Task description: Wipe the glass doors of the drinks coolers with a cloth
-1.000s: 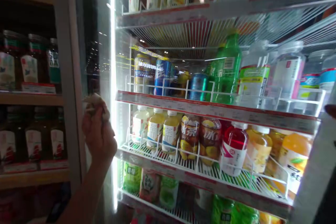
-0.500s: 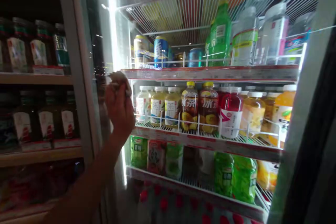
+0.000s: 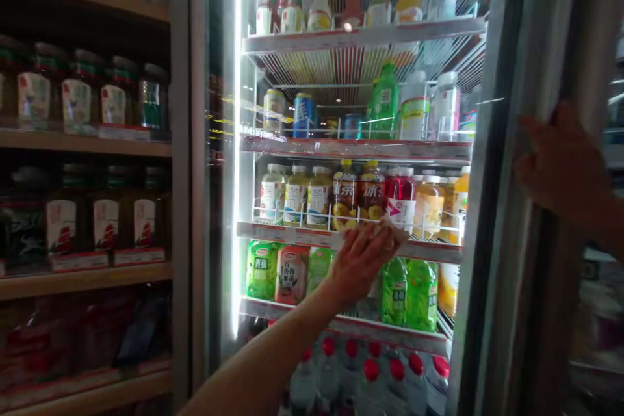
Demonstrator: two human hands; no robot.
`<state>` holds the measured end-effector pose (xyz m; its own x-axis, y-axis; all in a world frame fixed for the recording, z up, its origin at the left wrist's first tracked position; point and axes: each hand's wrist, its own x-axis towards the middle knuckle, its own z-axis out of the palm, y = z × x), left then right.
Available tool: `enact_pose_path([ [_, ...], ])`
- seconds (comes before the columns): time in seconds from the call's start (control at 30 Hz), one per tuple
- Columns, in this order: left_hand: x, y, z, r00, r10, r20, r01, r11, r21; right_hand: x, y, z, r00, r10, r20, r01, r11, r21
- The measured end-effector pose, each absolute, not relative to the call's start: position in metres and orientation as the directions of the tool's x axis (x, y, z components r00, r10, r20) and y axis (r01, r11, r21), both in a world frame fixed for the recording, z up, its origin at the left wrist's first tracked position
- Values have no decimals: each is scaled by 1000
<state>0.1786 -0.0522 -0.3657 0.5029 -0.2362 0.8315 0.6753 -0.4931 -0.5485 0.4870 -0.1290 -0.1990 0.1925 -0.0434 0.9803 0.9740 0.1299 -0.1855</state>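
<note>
My left hand (image 3: 355,263) reaches up from the bottom and is closed on a crumpled light cloth (image 3: 390,235). Hand and cloth are in front of the third shelf's front rail (image 3: 292,234), apparently against the fridge's glass door. Through the glass, bottles of iced tea (image 3: 344,195) and a red drink bottle (image 3: 400,198) stand just above the cloth. At the far right, my right hand (image 3: 560,166), dim and slightly blurred, rests on the grey door frame (image 3: 546,65) with its fingers spread. Part of that hand is in shadow.
Green drink bottles (image 3: 422,296) stand on the shelf below, with red-capped bottles (image 3: 370,374) at the bottom. A bright light strip (image 3: 238,162) runs down the fridge's left side. To the left, a dark cabinet (image 3: 180,208) holds rows of bottles on wooden shelves (image 3: 88,140).
My left hand has moved with the cloth from the door's left side rightward and down to the middle. The view has shifted, and my right hand now shows at the right.
</note>
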Motion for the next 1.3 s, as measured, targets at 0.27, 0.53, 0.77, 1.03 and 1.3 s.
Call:
enact_pose_path([
  [0.27,88,-20,-319,-140,-220,965,906,-422,35,470,-117,-234,-100,76,992,995,28,98],
  [0.53,168,-44,-342,477,-255,841,701,-468,-539,450,-118,-271,-140,-29,990,988,64,141],
  [0.77,206,-47,-330,152,-184,971,831,-508,-226,442,-117,-306,-234,-101,967,947,199,250],
  [1.03,218,-52,-326,248,-220,943,805,-495,-327,431,-94,-340,-158,-158,975,903,375,208],
  [1.3,269,-64,-351,410,-290,865,692,-519,-502,435,-101,-340,-84,-151,985,913,384,137],
])
